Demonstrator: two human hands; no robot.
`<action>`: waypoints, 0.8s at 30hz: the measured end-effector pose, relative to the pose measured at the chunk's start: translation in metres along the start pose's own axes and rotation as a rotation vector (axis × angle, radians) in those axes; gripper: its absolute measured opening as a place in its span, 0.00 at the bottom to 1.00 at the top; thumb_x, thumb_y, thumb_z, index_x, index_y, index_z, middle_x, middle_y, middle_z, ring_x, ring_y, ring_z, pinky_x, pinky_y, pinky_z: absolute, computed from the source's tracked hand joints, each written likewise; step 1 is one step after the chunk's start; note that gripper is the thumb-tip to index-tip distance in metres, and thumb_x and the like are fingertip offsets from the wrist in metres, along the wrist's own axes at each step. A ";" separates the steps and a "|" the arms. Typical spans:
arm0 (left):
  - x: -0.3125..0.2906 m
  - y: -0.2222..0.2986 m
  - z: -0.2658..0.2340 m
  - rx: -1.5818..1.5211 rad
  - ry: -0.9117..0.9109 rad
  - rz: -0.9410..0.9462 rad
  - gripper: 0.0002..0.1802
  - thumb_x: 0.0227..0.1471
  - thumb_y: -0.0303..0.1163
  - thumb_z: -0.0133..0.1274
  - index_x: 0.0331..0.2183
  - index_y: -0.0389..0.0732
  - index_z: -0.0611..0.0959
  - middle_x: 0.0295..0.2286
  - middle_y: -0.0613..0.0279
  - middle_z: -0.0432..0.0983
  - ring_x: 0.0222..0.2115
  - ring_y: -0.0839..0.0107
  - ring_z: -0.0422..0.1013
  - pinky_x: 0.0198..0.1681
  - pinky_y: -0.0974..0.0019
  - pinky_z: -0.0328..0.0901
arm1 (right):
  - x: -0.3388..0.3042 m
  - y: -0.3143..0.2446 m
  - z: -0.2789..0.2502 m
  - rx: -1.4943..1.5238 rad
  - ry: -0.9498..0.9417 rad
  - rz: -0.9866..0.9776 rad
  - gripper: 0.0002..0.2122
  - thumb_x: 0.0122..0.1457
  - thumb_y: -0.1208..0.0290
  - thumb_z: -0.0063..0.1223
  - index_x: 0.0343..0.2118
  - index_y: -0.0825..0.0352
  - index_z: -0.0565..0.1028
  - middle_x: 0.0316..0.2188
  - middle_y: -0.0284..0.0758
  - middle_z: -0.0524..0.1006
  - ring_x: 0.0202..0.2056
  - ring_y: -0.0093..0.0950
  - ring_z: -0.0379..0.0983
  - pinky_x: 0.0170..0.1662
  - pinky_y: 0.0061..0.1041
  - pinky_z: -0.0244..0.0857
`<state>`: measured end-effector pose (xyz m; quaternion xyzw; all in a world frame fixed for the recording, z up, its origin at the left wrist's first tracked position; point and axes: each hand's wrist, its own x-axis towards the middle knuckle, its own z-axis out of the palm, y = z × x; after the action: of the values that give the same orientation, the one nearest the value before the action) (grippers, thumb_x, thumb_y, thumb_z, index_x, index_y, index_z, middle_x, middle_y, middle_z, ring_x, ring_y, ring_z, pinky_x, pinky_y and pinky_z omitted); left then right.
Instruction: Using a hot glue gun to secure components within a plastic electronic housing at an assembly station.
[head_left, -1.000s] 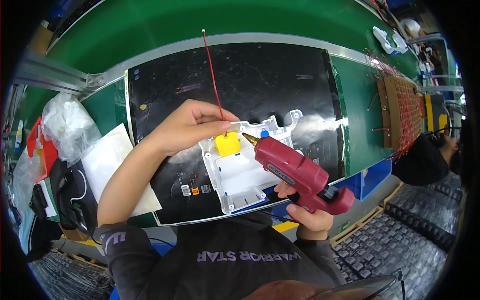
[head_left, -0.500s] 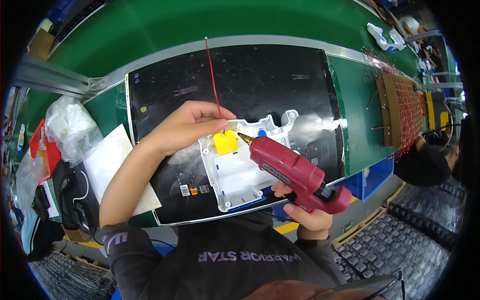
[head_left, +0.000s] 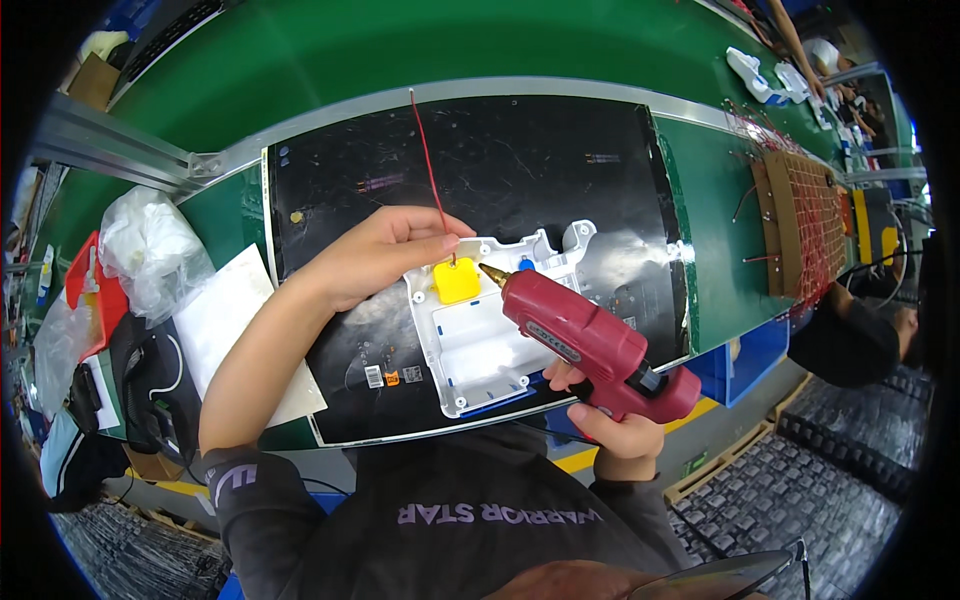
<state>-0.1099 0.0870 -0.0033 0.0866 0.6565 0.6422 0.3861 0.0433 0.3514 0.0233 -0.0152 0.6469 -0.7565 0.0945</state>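
A white plastic housing [head_left: 480, 345] lies open side up before me. Near its upper left corner sits a yellow square piece [head_left: 457, 282], with a thin red wire [head_left: 429, 160] rising from its top edge and leaning away from me. My left hand [head_left: 395, 250] reaches over the housing's far left corner, thumb and fingers closed around the lower part of the wire. In my right hand [head_left: 615, 430] is a dark red hot glue gun [head_left: 585, 335]. Its brass nozzle points to the upper left, just right of the yellow piece and the wire's base. Inside the housing a small blue part shows beside the nozzle.
Under the housing is a black mat [head_left: 350, 215] on a green table. A cardboard piece with many red wires [head_left: 800, 225] stands at the right. White paper [head_left: 225, 330] and a clear plastic bag [head_left: 155, 250] lie at the left. White housings [head_left: 760, 80] and another person's arm are at the far right.
The view has shifted slightly. Both hands, the glue gun and the wire keep nearly the same places over the housing. Another person's arm has come into view at the far right.
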 end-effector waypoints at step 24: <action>0.030 0.048 -0.067 -0.035 0.352 0.258 0.14 0.58 0.34 0.52 0.42 0.34 0.78 0.34 0.65 0.77 0.34 0.80 0.72 0.39 0.74 0.68 | 0.002 0.000 -0.008 0.140 -0.080 -0.071 0.16 0.45 0.83 0.56 0.41 0.73 0.73 0.37 0.41 0.76 0.43 0.34 0.74 0.50 0.35 0.66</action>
<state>-0.1901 0.0607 0.0202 0.0495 0.6860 0.7029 0.1816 0.0407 0.3585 0.0216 -0.0618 0.5871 -0.8017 0.0941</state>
